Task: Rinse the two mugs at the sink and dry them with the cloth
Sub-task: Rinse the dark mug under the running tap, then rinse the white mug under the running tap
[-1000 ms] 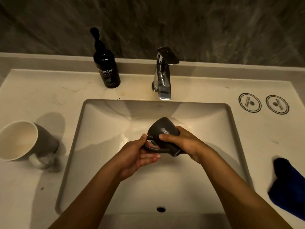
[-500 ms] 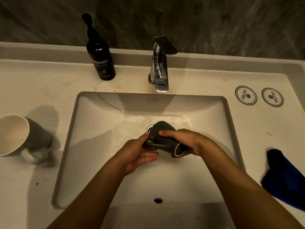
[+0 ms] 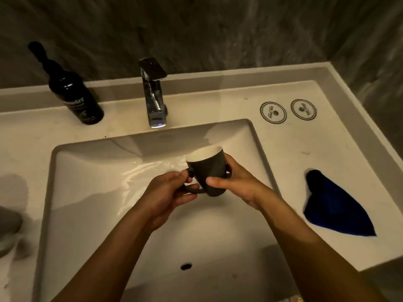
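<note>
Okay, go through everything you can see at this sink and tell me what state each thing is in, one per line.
Grey mug: held over the basin, mouth tipped up and away.
Left hand: grips the mug's handle.
Right hand: holds the mug's body.
Faucet: no stream visible.
Sink: wet, water pooled near the middle.
Blue cloth: lying on the counter, untouched.
Soap bottle: upright.
Second mug: at the frame's left edge, blurred.

We see a dark grey mug (image 3: 207, 171) with a cream-white inside, a deep blue cloth (image 3: 335, 209), a black bottle (image 3: 74, 99) with pale lettering, a chrome tap (image 3: 153, 101), a cream bench (image 3: 305, 149) and a grey veined wall (image 3: 218, 29).
</note>
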